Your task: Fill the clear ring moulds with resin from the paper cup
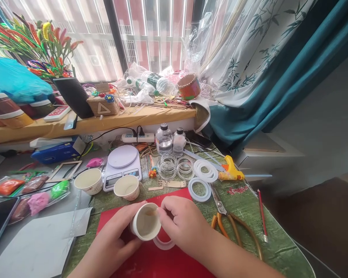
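A small white paper cup (146, 224) is tilted toward me above a red sheet (174, 266). My left hand (118, 227) wraps round its left side. At the cup's right rim, the fingers of my right hand (182, 220) are pinched together. A faint tan shape shows inside the cup near those fingertips; what they hold is too unclear to name. Partly behind the cup, a translucent ring mold (164, 244) lies on the red sheet. Two more paper cups, one nearer (127, 188) and one wider (88, 181), stand beyond my left hand.
Pliers or shears with orange handles (220, 210) lie right of my right hand, near a pencil (261, 216). Farther back are ring molds (200, 189), a yellow glue gun (232, 170), a kitchen scale (123, 158) and two bottles (164, 141). Bagged clay (37, 200) lies left.
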The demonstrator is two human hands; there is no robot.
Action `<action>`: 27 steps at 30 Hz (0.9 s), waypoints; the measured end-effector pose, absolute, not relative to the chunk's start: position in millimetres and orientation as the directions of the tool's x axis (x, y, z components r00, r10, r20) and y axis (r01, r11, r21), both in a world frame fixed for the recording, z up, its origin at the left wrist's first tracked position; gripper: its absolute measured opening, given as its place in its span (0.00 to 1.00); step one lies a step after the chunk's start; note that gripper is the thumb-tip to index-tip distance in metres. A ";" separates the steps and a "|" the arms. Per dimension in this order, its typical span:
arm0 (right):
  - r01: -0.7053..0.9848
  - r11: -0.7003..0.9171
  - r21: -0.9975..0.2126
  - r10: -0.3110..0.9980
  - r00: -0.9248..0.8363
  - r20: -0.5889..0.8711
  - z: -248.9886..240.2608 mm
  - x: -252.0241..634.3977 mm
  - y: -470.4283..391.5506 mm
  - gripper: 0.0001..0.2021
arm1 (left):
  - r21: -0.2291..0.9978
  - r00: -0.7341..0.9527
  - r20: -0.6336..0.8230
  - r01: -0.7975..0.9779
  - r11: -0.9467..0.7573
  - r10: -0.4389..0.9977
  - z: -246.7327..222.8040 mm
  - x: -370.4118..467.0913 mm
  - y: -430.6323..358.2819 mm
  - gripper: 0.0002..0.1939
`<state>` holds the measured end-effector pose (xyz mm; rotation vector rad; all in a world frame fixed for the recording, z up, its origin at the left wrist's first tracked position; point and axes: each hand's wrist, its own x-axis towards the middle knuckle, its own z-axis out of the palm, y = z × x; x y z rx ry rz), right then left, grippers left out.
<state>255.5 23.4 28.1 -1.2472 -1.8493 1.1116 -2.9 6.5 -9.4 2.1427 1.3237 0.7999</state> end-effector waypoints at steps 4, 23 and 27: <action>0.382 0.265 -0.885 0.927 -0.354 0.125 27.0 255.0 22.3 0.17 | 0.671 0.366 0.220 0.617 -0.412 0.904 -9.8 -2.9 7.0 0.29; 0.306 0.227 -0.924 0.928 -0.357 0.109 26.5 255.6 21.8 0.16 | 0.658 0.364 0.214 0.633 -0.409 0.907 -17.3 -6.6 4.9 0.28; 0.412 0.334 -0.848 0.928 -0.299 0.220 25.5 256.2 23.0 0.17 | 0.647 0.361 0.229 0.637 -0.418 0.904 -20.9 -8.0 4.0 0.30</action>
